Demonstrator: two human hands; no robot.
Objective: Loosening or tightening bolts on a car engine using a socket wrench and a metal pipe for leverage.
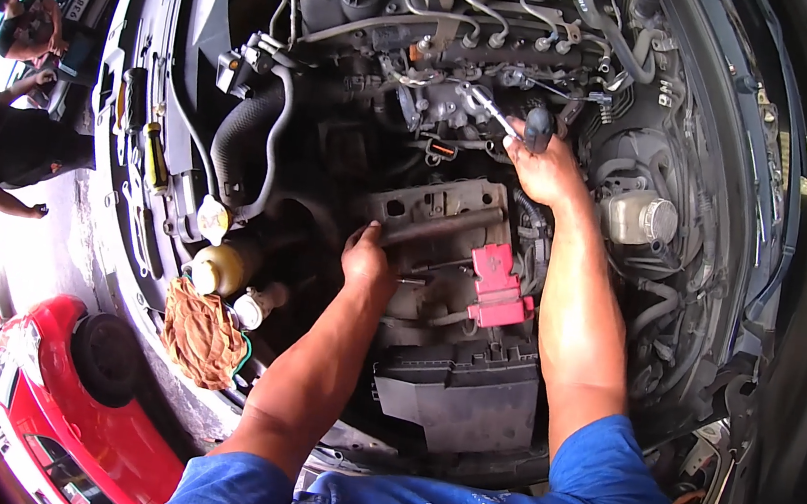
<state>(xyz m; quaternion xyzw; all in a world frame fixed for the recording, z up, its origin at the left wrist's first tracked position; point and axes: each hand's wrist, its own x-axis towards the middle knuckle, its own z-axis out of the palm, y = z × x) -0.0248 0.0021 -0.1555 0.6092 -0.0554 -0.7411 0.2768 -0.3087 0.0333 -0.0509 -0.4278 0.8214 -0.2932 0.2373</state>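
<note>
In an open engine bay, my right hand (547, 169) is closed round what looks like a ratchet (487, 107), with a bright metal shaft and a black handle end. Its far tip reaches in among the metal engine parts (439, 100); the exact contact is too small to tell. My left hand (369, 260) has its fingers closed at the left edge of a flat metal bracket (450, 202) with holes in it. Right of that hand sit a red plastic cover (497, 286) and, nearer me, a black box (455, 405).
A brown cloth (200, 333) lies by a yellowish reservoir (220, 270) at the left. Several tools, including a yellow-handled screwdriver (154, 156), rest along the left edge. A fluid reservoir (641, 219) stands at right. Beyond are people (24, 140) and a red car (87, 405).
</note>
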